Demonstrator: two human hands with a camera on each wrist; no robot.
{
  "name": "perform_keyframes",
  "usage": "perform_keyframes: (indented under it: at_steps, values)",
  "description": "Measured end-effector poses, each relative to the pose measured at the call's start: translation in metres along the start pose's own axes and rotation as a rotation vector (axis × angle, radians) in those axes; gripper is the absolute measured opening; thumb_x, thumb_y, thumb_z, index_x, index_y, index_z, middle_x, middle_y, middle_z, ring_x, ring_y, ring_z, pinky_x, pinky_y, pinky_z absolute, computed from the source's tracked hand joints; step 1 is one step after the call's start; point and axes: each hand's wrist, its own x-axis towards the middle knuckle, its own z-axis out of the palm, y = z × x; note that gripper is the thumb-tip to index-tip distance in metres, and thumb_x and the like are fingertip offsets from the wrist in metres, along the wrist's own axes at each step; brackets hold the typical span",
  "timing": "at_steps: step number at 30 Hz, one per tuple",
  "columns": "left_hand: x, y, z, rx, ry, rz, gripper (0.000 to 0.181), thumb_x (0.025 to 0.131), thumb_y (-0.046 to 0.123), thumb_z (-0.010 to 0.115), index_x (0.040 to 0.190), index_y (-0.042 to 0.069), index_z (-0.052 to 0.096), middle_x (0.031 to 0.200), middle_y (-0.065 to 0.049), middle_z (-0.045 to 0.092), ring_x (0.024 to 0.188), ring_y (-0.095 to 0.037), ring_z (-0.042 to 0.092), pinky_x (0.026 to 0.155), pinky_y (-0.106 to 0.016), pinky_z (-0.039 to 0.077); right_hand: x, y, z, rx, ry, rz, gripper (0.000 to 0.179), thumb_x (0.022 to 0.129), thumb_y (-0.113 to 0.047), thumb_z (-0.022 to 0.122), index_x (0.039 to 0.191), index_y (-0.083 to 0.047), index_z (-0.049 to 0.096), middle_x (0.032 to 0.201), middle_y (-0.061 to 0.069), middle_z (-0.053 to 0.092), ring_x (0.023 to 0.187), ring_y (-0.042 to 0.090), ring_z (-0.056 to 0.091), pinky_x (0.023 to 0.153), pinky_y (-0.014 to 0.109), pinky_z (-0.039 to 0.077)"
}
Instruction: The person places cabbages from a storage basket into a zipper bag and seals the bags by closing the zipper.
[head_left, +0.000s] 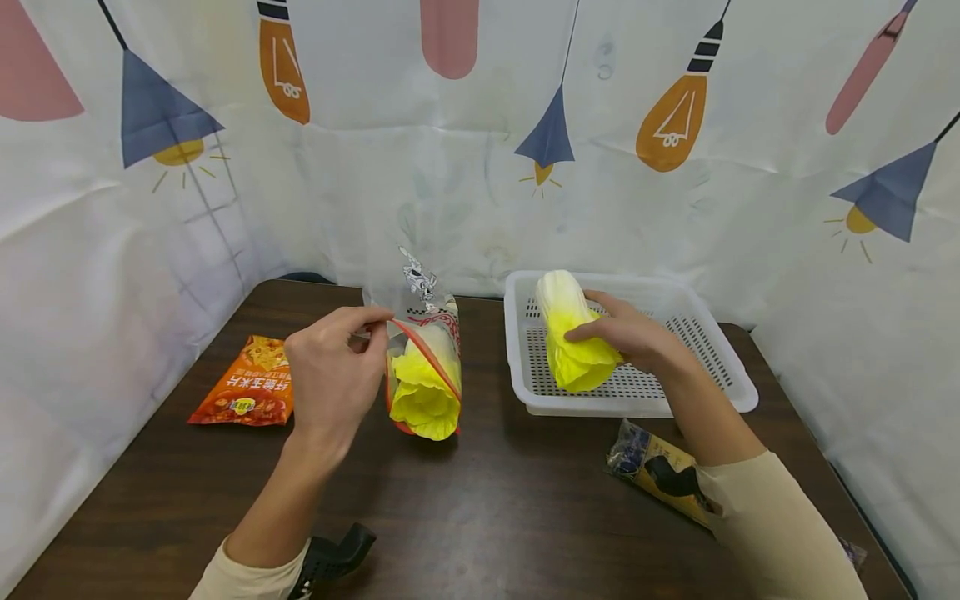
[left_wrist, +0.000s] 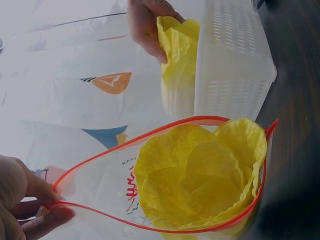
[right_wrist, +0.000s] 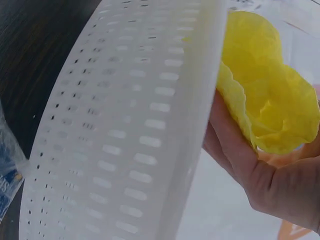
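My left hand [head_left: 337, 375] pinches the red-edged mouth of a clear zip bag [left_wrist: 112, 192], holding it open. Inside the bag lies a yellow-leaved napa cabbage [head_left: 427, 396], its leafy end facing the opening. My right hand [head_left: 626, 333] grips a second napa cabbage [head_left: 566, 321] around its leaves, over the white perforated basket [head_left: 705, 350]. This cabbage's white stem end points up and away, and its ruffled leaves [right_wrist: 272, 105] show past the basket's rim in the right wrist view.
An orange snack packet [head_left: 247, 387] lies on the dark wooden table [head_left: 480, 508], left of the bag. A gold and blue packet [head_left: 656, 471] sits in front of the basket, partly behind the right forearm. A printed white curtain [head_left: 465, 167] surrounds the table.
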Motion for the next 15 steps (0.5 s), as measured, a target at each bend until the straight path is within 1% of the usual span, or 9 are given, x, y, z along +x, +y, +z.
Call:
perform_keyframes:
  at_steps: [2,6,10,12,15]
  values:
    - [0.000,0.000,0.000,0.001,-0.001,0.000,0.014,0.094,0.004,0.070,0.096,0.003,0.083,0.092,-0.010,0.080,0.071,-0.022,0.074,0.065,-0.035,0.059,-0.004,-0.001,0.000,0.009,0.006,-0.010,0.095,0.097,-0.022,0.069,0.169,-0.024,0.007,0.143,0.027,0.049,0.107,0.033,0.067,0.083,0.041,0.063]
    - [0.000,0.000,0.000,0.002,-0.002,-0.003,0.014,0.093,0.004,0.070,0.096,0.004,0.083,0.092,-0.010,0.080,0.072,-0.022,0.075,0.065,-0.031,0.058,-0.014,-0.004,0.002,0.023,0.015,-0.036,0.094,0.096,-0.024,0.070,0.169,-0.026,0.010,0.143,0.025,0.049,0.108,0.032,0.066,0.084,0.040,0.062]
    - [0.001,0.000,0.000,0.000,-0.001,-0.002,0.014,0.093,0.004,0.070,0.096,0.004,0.083,0.092,-0.009,0.080,0.072,-0.021,0.075,0.066,-0.029,0.057,-0.027,-0.006,0.004,0.040,0.010,-0.083,0.091,0.097,-0.025,0.069,0.168,-0.027,0.013,0.138,0.025,0.051,0.104,0.030,0.066,0.084,0.038,0.061]
    - [0.001,0.000,0.000,-0.006,-0.001,-0.004,0.014,0.093,0.004,0.070,0.096,0.004,0.083,0.092,-0.009,0.080,0.072,-0.021,0.075,0.066,-0.024,0.056,-0.035,-0.008,0.004,0.052,0.001,-0.117,0.089,0.098,-0.024,0.069,0.168,-0.028,0.014,0.132,0.025,0.054,0.100,0.029,0.068,0.083,0.038,0.061]
    - [0.001,0.000,0.000,-0.011,-0.002,-0.008,0.013,0.094,0.005,0.070,0.096,0.004,0.083,0.092,-0.009,0.080,0.073,-0.021,0.075,0.068,-0.011,0.050,-0.047,-0.009,0.005,0.079,-0.022,-0.159,0.086,0.098,-0.022,0.068,0.167,-0.029,0.017,0.124,0.024,0.059,0.095,0.029,0.070,0.081,0.038,0.062]
